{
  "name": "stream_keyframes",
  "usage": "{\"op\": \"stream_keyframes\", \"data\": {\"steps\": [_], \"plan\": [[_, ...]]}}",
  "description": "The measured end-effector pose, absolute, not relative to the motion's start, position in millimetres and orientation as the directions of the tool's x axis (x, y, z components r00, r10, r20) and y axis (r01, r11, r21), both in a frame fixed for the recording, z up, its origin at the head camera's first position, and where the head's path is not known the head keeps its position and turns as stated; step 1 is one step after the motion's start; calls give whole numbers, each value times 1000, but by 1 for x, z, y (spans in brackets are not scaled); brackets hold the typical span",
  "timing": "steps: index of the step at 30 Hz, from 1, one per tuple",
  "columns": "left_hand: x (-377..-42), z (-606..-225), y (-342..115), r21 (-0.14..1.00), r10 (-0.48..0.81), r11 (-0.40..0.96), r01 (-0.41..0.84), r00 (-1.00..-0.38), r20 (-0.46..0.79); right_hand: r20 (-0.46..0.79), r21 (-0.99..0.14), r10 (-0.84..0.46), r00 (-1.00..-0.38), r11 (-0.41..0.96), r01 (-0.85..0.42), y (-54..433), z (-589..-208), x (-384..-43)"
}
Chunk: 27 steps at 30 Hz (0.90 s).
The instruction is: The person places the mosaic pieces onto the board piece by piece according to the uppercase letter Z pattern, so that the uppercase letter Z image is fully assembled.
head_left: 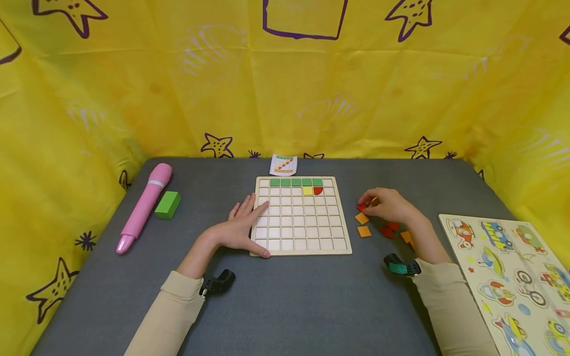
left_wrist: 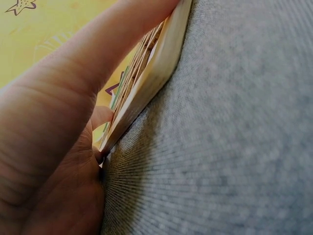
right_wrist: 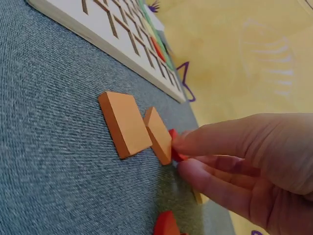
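Observation:
A wooden grid board (head_left: 299,216) lies on the table with a row of green square tiles (head_left: 296,182) along its top. Below that row sit a yellow square tile (head_left: 308,191) and a red quarter-circle tile (head_left: 318,190). My left hand (head_left: 236,228) rests with spread fingers on the board's left edge; the thumb lies over the lower corner. To the right of the board, my right hand (head_left: 386,205) pinches a red tile (right_wrist: 173,137) between thumb and fingers; its shape is mostly covered. Orange square tiles (head_left: 364,231) lie just beside it, and red tiles (head_left: 386,232) lie under the wrist.
Behind the board lies a small pattern card (head_left: 283,165). A pink microphone-shaped toy (head_left: 146,205) and a green block (head_left: 167,205) are at the left. A wooden vehicle puzzle board (head_left: 503,267) lies under the right forearm's side. Yellow cloth (head_left: 285,99) hangs behind the table.

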<state>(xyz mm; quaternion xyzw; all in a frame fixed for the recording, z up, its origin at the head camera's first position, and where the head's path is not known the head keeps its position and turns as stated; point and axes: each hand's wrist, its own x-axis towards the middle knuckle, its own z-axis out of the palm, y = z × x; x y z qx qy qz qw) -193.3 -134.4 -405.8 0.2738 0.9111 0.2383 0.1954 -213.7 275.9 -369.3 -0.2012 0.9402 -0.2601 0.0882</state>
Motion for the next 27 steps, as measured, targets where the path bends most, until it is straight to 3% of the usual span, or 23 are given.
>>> {"op": "stream_keyframes", "data": {"steps": [27], "plan": [[-193,-404,-134,540,594,736,409,-772,-225,62,-526,-308,-949,798,-293,248,-381,-223]]}}
